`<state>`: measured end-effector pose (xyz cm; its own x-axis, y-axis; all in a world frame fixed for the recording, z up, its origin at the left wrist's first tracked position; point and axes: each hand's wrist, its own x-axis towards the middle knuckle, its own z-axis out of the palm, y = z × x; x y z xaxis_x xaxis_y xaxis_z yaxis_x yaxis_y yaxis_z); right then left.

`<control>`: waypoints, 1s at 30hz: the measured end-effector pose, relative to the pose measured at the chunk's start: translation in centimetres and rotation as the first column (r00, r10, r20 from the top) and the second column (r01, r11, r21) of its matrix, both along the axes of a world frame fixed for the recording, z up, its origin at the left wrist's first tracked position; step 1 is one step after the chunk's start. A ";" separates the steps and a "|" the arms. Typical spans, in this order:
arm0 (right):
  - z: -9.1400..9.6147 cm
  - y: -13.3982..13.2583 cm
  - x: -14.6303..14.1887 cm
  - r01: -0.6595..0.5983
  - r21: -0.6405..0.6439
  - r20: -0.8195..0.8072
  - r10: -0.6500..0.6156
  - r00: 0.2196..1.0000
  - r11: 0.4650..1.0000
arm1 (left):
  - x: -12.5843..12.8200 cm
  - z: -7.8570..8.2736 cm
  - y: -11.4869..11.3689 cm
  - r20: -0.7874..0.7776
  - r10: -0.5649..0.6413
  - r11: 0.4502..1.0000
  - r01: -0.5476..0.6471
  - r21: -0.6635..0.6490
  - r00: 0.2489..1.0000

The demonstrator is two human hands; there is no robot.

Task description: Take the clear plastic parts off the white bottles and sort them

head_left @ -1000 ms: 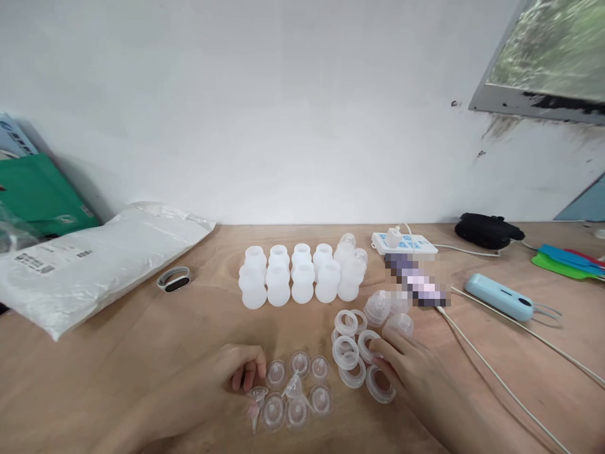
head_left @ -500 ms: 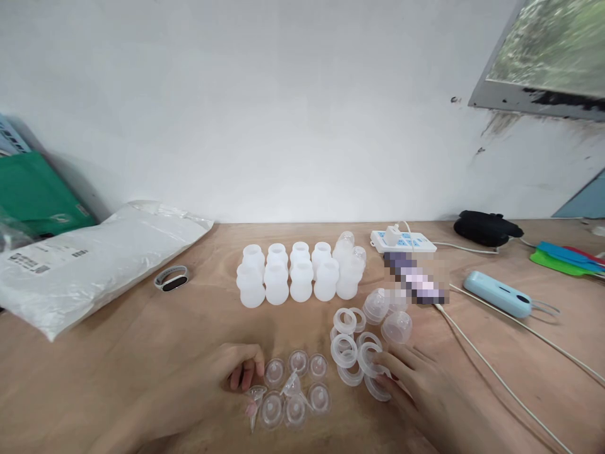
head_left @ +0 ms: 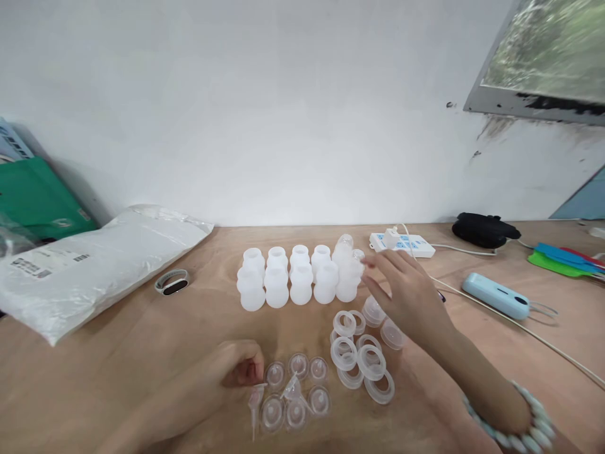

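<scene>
My left hand (head_left: 243, 364) rests low on the table, fingers curled, with a see-through bottle nipple (head_left: 256, 403) at its fingertips, tip pointing down. Several more nipples (head_left: 273, 413) lie just right of it. My right hand (head_left: 401, 287) reaches toward the back with fingers apart, its fingertips beside the domed cap (head_left: 358, 255) of a milky baby bottle; whether they touch it I cannot tell. Another capped bottle (head_left: 345, 243) stands behind. Several uncapped white bottles (head_left: 301, 284) stand in two rows to the left. Collar rings (head_left: 371, 362) and see-through caps (head_left: 392, 334) lie nearer me.
A white power strip (head_left: 411, 244), a light-blue device (head_left: 496, 296) and a black pouch (head_left: 486, 230) sit on the right, with white cables (head_left: 520, 328) across the table. A fitness band (head_left: 172, 284) and a white plastic parcel (head_left: 108, 265) lie left.
My right hand has left the collar rings and moved up and back to the capped bottle, now covering most of the phone. The nipple at my left hand has turned edge-on.
</scene>
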<state>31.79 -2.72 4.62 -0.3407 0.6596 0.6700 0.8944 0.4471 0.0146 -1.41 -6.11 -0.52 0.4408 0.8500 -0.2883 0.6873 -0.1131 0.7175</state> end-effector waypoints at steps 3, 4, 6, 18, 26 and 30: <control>-0.4 3.1 -0.3 0.142 -0.075 0.073 -0.136 0.988 0.987 | -0.2 -0.8 0.5 0.035 -0.046 0.999 0.046 0.020 0.998; -0.8 3.8 -0.4 0.150 -0.098 0.082 -0.143 0.986 0.984 | -0.2 -1.1 0.6 0.045 -0.077 0.997 0.076 0.024 0.996; -1.6 4.3 -0.4 0.137 -0.129 0.080 -0.127 0.989 0.982 | -0.3 -1.2 0.6 0.077 -0.145 0.989 0.143 0.037 0.986; -1.2 0.7 1.6 0.063 -0.064 -0.306 -0.080 0.949 0.996 | 0.2 -1.1 0.8 0.047 -0.041 0.999 0.040 0.032 0.998; -0.2 -1.8 0.7 0.080 0.095 -0.519 -0.019 0.855 0.992 | 0.0 -2.6 2.0 -0.022 -0.017 0.995 0.019 0.093 1.000; -0.3 -2.6 -0.1 -0.015 0.045 -0.656 0.041 0.754 0.999 | 0.6 -1.7 1.8 -0.024 0.067 0.970 -0.059 0.236 0.997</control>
<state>31.68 -5.36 4.28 0.1732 0.6285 0.7583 0.6772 0.4831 -0.5551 -0.79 -4.33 -2.18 0.3784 0.9212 -0.0903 0.7202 -0.2317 0.6540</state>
